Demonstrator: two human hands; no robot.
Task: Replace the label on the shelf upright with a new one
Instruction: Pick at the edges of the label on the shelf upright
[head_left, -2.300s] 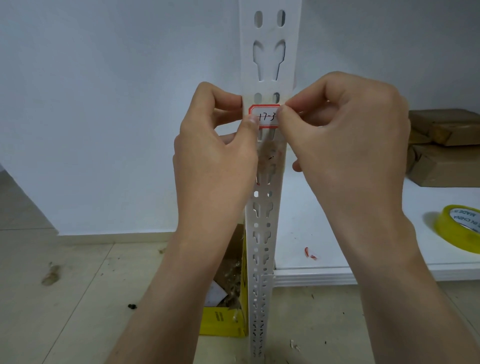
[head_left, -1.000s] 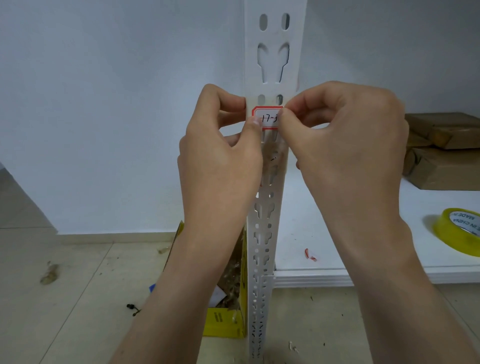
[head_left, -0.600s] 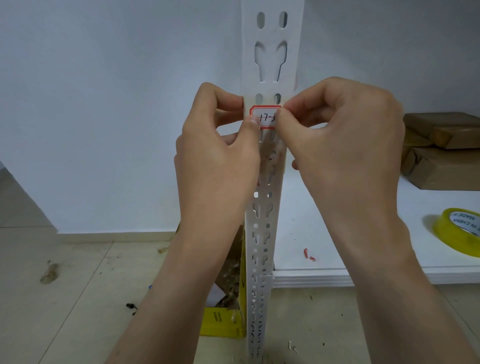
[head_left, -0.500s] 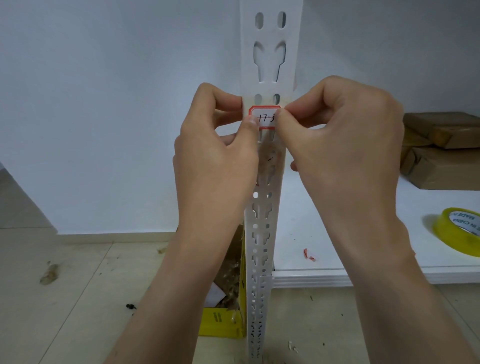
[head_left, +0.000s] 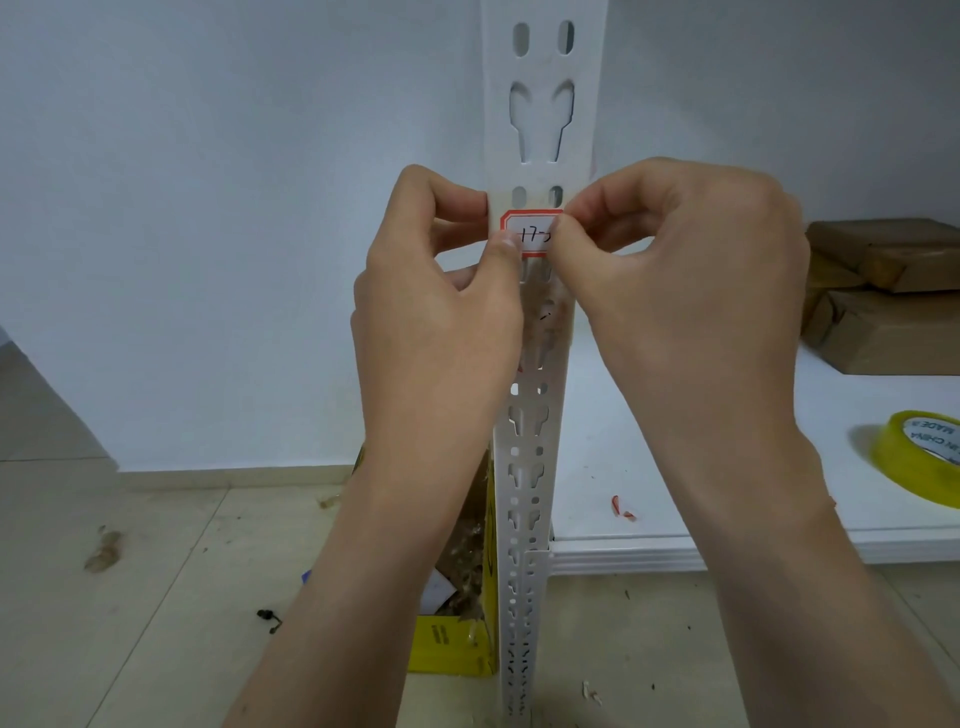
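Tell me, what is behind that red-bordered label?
The white slotted upright; its slots show just above and below the label. The left hand and right hand pinch the label's ends against it, and the paper hides whatever lies directly beneath.

Far right on the white shelf board (head_left: 826, 384), stacked brown cardboard parcels (head_left: 883, 312). Nearer, at the right edge, a yellow tape roll (head_left: 893, 462) lying flat. Small red scrap (head_left: 621, 508) near the board's front. Down on the tiled floor (head_left: 156, 597), an open yellow box (head_left: 447, 644) holding debris

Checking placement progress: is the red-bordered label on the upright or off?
On: label lies flat against upright, left hand and right hand pinching its ends. Adhesion: cannot tell.
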